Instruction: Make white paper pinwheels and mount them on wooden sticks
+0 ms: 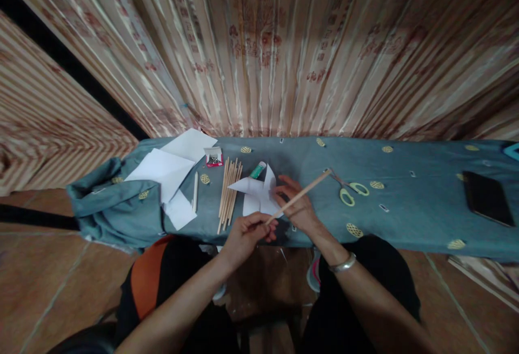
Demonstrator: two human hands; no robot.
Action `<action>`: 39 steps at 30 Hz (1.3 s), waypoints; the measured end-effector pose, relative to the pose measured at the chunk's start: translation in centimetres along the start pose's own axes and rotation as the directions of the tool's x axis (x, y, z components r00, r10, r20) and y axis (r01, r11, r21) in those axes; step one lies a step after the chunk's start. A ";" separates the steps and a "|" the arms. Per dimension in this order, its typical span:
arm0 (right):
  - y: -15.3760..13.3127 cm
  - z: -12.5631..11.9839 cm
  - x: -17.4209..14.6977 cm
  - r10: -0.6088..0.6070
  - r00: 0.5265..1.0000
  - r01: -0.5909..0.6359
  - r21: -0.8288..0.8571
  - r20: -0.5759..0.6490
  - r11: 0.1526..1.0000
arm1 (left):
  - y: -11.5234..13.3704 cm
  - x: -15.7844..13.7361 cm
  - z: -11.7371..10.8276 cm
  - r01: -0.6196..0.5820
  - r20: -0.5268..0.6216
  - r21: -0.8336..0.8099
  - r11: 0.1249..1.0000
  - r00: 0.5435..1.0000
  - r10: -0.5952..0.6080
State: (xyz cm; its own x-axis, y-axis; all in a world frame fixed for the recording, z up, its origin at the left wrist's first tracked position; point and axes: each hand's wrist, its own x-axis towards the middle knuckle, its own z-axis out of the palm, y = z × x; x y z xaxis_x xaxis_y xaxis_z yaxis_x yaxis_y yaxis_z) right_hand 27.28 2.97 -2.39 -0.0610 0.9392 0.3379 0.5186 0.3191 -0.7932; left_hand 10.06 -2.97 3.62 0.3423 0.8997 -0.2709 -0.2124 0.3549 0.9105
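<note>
My left hand (246,233) pinches the near end of a thin wooden stick (302,194), which slants up and right across my right hand. My right hand (295,202) rests on a white folded paper pinwheel (257,193) lying on the blue cloth-covered bench (405,208), fingers pressing its right side. A silver bracelet circles my right wrist. A bundle of several more wooden sticks (229,192) lies just left of the pinwheel. A green and white glue stick (258,169) lies behind the pinwheel.
Yellow-handled scissors (348,189) lie to the right of my hands. White paper sheets (170,173) and a small red box of pins (213,157) sit at the left. A dark phone (487,197) lies far right. A striped curtain hangs behind the bench.
</note>
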 end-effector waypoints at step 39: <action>-0.7 0.4 1.0 0.447 0.820 -0.496 0.834 0.359 0.240 | 2.1 3.8 -4.6 -0.223 -0.427 -0.317 0.922 0.901 0.071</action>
State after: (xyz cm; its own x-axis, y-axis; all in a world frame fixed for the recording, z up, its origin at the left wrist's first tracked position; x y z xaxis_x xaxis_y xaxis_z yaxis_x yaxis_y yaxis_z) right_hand 26.49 3.77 -1.66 -0.1244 0.9578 -0.2592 -0.5567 -0.2836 -0.7808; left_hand 6.73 2.40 3.08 -0.0973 0.9447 -0.3131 -0.5620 0.2075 0.8007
